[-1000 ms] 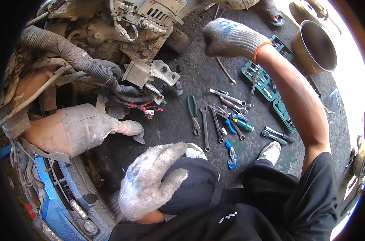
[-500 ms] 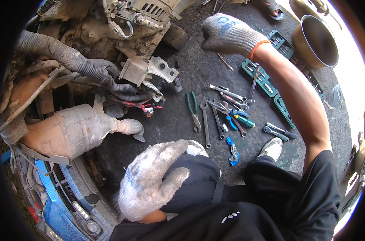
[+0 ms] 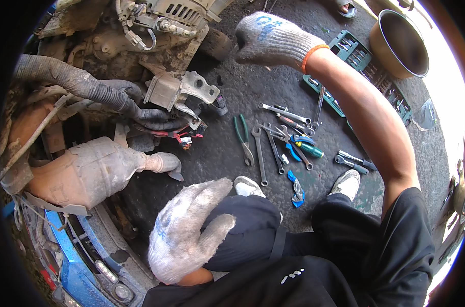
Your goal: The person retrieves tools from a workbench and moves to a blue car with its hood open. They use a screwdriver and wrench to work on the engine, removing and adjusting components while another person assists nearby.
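Note:
My right hand [image 3: 273, 41], in a whitish knit glove with an orange cuff, reaches forward over the dark ground, right of the engine. Its fingers are curled closed; whatever they may hold is hidden. My left hand [image 3: 191, 230], in a dirty white glove, hovers by my knee with fingers stretched and thumb apart, holding nothing. Between my hands on the ground lie green-handled pliers [image 3: 243, 140], an open-ended wrench [image 3: 260, 153], blue-handled pliers [image 3: 299, 146], a green-handled screwdriver [image 3: 311, 149] and several other wrenches. The green socket case [image 3: 350, 46] is partly behind my right forearm.
On the left are a corrugated hose [image 3: 74, 79], a rusty exhaust canister [image 3: 94, 171], loose wiring connectors [image 3: 185, 140], a metal bracket [image 3: 196, 87] and a blue vehicle panel [image 3: 79, 276]. A deep round pan [image 3: 402, 43] stands far right. Ratchets [image 3: 352, 163] lie beyond my right shoe.
My right hand has moved left, toward the engine, still closed. The view has shifted slightly. My left hand stays open near my knee.

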### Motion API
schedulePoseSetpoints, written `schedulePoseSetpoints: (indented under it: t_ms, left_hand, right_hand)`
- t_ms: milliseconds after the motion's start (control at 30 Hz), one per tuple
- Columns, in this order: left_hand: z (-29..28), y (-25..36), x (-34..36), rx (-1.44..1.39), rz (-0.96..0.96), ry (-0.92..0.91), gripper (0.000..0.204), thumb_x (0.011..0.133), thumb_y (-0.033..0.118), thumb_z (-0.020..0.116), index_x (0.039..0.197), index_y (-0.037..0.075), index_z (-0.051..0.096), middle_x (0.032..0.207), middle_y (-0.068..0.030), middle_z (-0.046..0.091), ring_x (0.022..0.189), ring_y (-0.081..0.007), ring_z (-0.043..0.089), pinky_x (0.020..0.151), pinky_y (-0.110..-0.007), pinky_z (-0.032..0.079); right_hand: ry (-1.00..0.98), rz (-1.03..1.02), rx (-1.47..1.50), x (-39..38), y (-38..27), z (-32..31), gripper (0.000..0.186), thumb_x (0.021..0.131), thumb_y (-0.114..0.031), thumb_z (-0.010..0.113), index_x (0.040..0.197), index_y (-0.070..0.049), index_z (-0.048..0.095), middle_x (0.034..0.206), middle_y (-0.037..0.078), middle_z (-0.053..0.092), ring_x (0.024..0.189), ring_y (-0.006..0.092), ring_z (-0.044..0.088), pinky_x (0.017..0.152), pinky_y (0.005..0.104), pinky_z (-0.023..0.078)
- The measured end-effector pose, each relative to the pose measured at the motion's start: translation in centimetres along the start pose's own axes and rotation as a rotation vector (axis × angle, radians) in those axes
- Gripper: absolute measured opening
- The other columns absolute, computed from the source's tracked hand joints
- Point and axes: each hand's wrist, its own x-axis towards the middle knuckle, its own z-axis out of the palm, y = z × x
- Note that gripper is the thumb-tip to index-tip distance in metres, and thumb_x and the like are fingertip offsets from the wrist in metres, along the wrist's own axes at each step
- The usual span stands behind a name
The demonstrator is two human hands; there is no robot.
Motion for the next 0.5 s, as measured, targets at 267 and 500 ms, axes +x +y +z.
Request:
schedulePoseSetpoints:
  t_ms: [267, 500]
  left_hand:
    - [0.1, 0.0, -0.1, -0.018, 0.006, 0.009, 0.054, 0.083, 0.007, 0.086, 0.133, 0.000, 0.068, 0.122, -0.0224, 0.073, 0.106, -0.0398, 0.073, 0.090, -0.044, 0.059]
    - [-0.2, 0.0, -0.4, -0.011, 0.006, -0.010, 0.055, 0.083, 0.008, 0.086, 0.134, 0.000, 0.068, 0.122, -0.0221, 0.073, 0.107, -0.0403, 0.073, 0.091, -0.046, 0.059]
  right_hand:
    - [0.378, -0.144, 0.155, 0.1, 0.8, 1.1, 0.037, 0.096, -0.037, 0.069, 0.105, -0.002, 0.076, 0.089, 0.020, 0.076, 0.087, 0.0340, 0.076, 0.086, 0.0446, 0.061]
    - [0.149, -0.025, -0.016, 0.3, 1.3, 1.8, 0.035, 0.088, -0.032, 0.071, 0.096, 0.002, 0.078, 0.090, 0.024, 0.074, 0.085, 0.0376, 0.076, 0.079, 0.0468, 0.062]
